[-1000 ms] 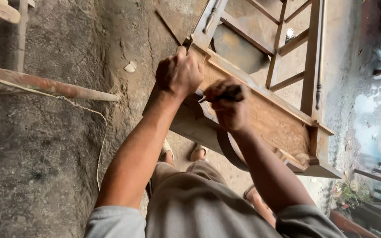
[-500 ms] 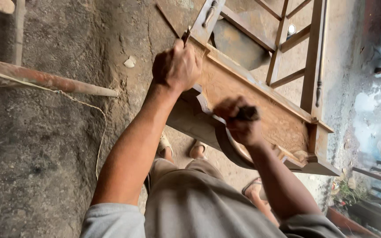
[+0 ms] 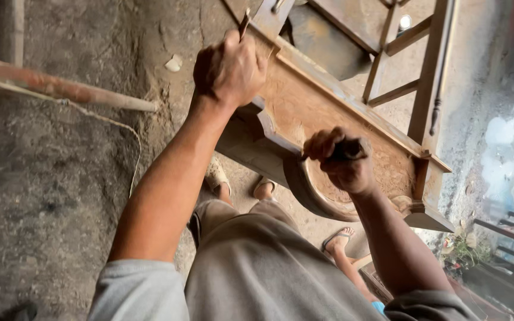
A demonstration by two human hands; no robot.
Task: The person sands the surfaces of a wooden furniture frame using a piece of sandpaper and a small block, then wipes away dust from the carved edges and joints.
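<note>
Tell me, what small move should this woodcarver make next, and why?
Probably bring the dark-handled tool in the right hand back against the carved wooden panel. The left hand grips a thin tool at the panel's upper edge, while the right hand is over its curved lower rim, seemingly ready.

Person seen from above, relative to the carved wooden frame [image 3: 340, 125]. Both arms are bare from hand to upper arm; the left hand [image 3: 230, 68] and right hand [image 3: 343, 160] carry no gloves, rings or watch. Short light-grey sleeves [image 3: 138, 291] end near the shoulders, farthest from the frame. Grey-brown trousers [image 3: 257, 261] cover the legs. Below the frame's lower edge, pale open sandals [image 3: 215, 175] are worn on the feet.
</note>
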